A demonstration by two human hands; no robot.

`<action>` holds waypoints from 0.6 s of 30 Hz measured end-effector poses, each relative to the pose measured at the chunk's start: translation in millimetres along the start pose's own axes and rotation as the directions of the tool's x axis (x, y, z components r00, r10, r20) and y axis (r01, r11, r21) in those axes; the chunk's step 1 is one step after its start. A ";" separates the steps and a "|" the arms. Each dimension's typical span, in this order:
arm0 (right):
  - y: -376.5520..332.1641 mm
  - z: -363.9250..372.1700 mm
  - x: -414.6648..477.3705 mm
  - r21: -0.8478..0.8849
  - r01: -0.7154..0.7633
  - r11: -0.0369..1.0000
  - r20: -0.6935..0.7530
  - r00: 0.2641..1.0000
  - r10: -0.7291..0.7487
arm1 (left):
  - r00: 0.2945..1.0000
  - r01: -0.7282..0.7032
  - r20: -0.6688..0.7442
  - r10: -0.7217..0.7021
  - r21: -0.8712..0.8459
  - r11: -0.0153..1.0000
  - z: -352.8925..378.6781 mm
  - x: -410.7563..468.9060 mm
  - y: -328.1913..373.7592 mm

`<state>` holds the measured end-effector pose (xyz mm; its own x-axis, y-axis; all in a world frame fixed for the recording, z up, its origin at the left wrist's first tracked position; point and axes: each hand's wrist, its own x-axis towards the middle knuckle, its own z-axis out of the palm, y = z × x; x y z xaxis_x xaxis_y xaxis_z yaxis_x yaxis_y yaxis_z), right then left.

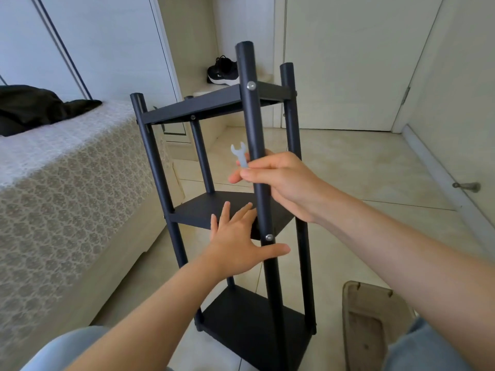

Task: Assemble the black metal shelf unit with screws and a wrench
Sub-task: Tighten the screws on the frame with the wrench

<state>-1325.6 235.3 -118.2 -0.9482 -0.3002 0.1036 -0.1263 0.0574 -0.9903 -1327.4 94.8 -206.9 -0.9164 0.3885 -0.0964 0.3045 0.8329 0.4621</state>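
Black shelf unit point(209, 104) standing upright on the tiled floor point(348, 170), just beside the bed point(67, 170).
It has three shelves and four posts, with two silver screws point(251, 85) on the near post point(251, 124). The right hand point(284, 183) pinches one small wrench point(239, 153) between thumb and forefinger at that post. The left hand point(235, 236) has its grip spread, thumb against the post below the lower screw.

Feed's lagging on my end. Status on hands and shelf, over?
Left hand open, thumb against front pole. Right hand pinching wrench at that pole. Shelf unit upright, three shelves on. No obstruction seen.
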 end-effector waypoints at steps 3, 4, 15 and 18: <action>-0.3 5.9 1.4 0.018 0.009 1.000 -0.016 1.000 -0.008 | 0.993 -0.015 -0.119 0.014 -0.006 1.000 6.9 -3.0 -2.8; -0.5 6.8 1.7 0.018 0.017 1.000 -0.028 0.999 -0.017 | 0.989 -0.026 -0.144 0.023 -0.016 1.000 8.0 -3.9 -3.9; -4.7 8.5 6.6 -0.151 0.080 0.985 -0.065 0.994 -0.091 | 0.972 -0.207 -0.159 0.175 -0.216 0.954 -5.4 -8.6 -5.2; -8.0 2.0 7.6 -0.276 0.114 0.954 -0.031 0.991 -0.128 | 0.976 -0.211 -0.145 0.161 -0.471 0.856 -18.0 -9.5 -5.2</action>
<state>-1331.2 230.6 -109.7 -0.9331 -0.2750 0.2319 -0.3092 0.2834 -0.9078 -1325.0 79.6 -192.5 -0.8834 0.4560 0.1083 0.3319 0.4454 0.8315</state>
